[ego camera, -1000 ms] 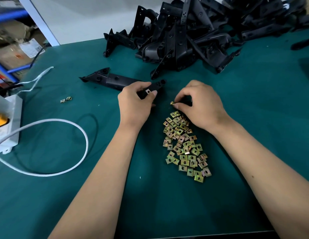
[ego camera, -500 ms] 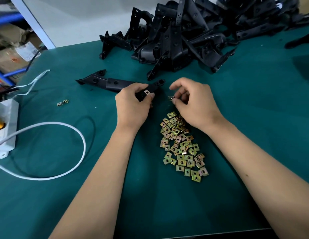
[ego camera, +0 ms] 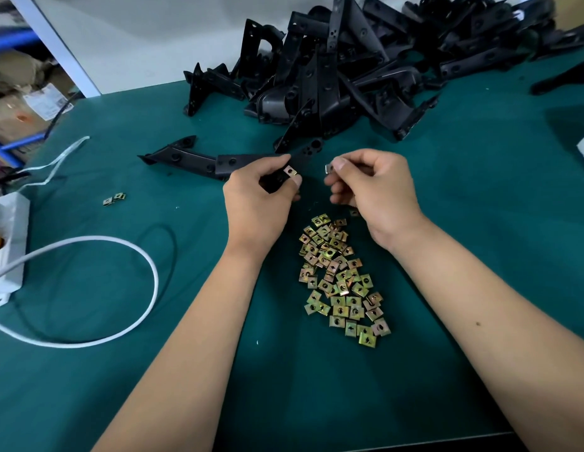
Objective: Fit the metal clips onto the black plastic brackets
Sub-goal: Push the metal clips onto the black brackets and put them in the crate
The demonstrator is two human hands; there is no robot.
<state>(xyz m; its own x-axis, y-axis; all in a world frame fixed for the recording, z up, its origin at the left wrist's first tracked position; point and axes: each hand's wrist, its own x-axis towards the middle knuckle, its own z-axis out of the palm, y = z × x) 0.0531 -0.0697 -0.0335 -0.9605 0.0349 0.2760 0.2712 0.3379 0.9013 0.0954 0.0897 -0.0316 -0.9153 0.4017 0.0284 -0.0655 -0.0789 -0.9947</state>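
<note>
1 black plastic bracket (ego camera: pixel 199 159) lies across the green work mat (ego camera: pixel 480 197), its right end raised in the left hand (ego camera: pixel 256 203), whose thumb and fingers curl around it. A metal clip (ego camera: pixel 291 171) sits fitted on that end, just above the left thumb. The right hand (ego camera: pixel 377 190) hovers just beside it, apart from the bracket, pinching a second clip (ego camera: pixel 328 168) between thumb and forefinger, the other fingers curled under. Directly below the 2 hands, a loose heap of brass-coloured clips (ego camera: pixel 341 282) spreads over the mat between the forearms. Behind the hands, a tangled pile of black brackets (ego camera: pixel 365 66) covers the far edge of the mat against a pale wall (ego camera: pixel 153 34). To the left, 2 stray clips (ego camera: pixel 114 199) lie well apart from the heap. A white cable (ego camera: pixel 121 249) loops across the near-left of the mat and runs to a white power strip (ego camera: pixel 8 243) at the left edge. Cardboard boxes (ego camera: pixel 20 102) on blue shelving show beyond the mat's far-left corner.
</note>
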